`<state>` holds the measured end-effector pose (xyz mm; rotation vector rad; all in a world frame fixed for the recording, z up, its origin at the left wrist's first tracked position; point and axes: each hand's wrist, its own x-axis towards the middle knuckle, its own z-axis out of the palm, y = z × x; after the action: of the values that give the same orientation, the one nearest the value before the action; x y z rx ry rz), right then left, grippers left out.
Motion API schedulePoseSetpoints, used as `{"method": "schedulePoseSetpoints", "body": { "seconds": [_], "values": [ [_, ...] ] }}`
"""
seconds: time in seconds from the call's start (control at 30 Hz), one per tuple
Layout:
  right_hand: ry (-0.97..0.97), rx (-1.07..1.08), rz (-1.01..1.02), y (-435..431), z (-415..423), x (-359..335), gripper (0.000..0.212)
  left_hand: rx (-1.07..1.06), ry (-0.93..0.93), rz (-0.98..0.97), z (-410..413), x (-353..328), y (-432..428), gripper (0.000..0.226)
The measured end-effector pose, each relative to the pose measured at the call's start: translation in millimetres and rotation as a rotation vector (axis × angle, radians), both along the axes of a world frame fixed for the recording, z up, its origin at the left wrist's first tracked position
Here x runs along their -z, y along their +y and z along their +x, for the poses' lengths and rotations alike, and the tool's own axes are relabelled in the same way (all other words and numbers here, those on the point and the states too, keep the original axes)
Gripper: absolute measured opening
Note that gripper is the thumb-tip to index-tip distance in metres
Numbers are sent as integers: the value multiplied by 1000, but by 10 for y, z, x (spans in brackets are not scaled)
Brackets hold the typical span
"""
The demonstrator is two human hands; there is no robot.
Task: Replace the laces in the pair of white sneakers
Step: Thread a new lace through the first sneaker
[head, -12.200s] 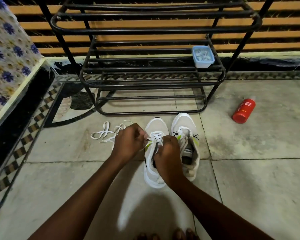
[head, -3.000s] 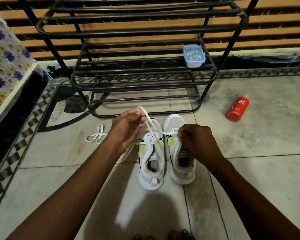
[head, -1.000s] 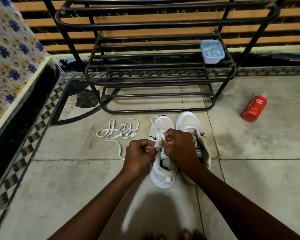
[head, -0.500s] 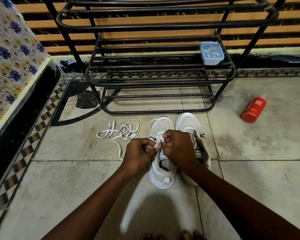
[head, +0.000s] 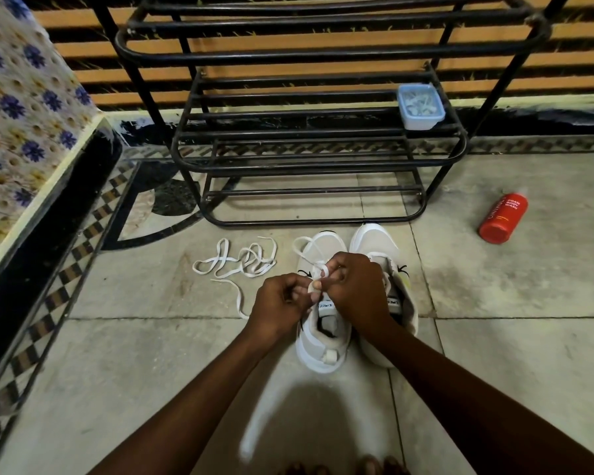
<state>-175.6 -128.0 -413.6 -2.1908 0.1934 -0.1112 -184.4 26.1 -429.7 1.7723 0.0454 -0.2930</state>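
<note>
White on pale grey: the flat white lace (head: 324, 270) stands up in a small loop between the two hands, above the tongue of the white sneaker on the person's left (head: 319, 353). That shoe sits on the pale stone floor tiles (head: 151, 354), pressed against its twin, the other white sneaker (head: 374, 238). The step looks like tying the bow.

The main risk, as I judge it, is that a flat lace slides easily. If either pinch slackens before the knot is drawn snug, the loop could slip out and the bow fall apart. An uneven pull could leave one end short, or drag the light shoe sideways, since nothing pins it down. A wider loop of the same lace lies over the toe and might snag.

The left hand (head: 282, 299) has its fingers curled in tight, thumb and fingertips pinching the lace beside the tongue. The right hand (head: 357, 289) is clenched over the shoe's throat, nipping the base of the upright loop, with its remaining fingers hidden behind the knuckles.

A loose white lace in a tangle (head: 235, 264) lies on the tiles just beside the shoes; whether the left hand touches its trailing strand I cannot tell
</note>
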Motion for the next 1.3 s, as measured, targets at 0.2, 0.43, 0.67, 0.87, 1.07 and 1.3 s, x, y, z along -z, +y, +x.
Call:
{"method": "schedulePoseSetpoints", "body": {
  "seconds": [0.2,0.43,0.67,0.87,1.07,1.3],
  "values": [
    [-68,4,-10,53,-43,24,23,-52,63,-116,-20,-21,20,19],
    [-177,52,26,88,-174,140,14,-205,213,-210,63,-19,-118,5],
    [-209,82,-124,109,-347,248,33,-279,269,-201,163,-22,-59,29],
    [-134,92,-216,112,-390,227,31,-440,217,-394,398,-243,101,36],
    [-184,87,-254,158,-370,151,33,-5,-392,150,336,-253,163,22],
    [-33,92,-68,118,-348,280,16,430,-446,584,391,-199,324,19]
  ]
}}
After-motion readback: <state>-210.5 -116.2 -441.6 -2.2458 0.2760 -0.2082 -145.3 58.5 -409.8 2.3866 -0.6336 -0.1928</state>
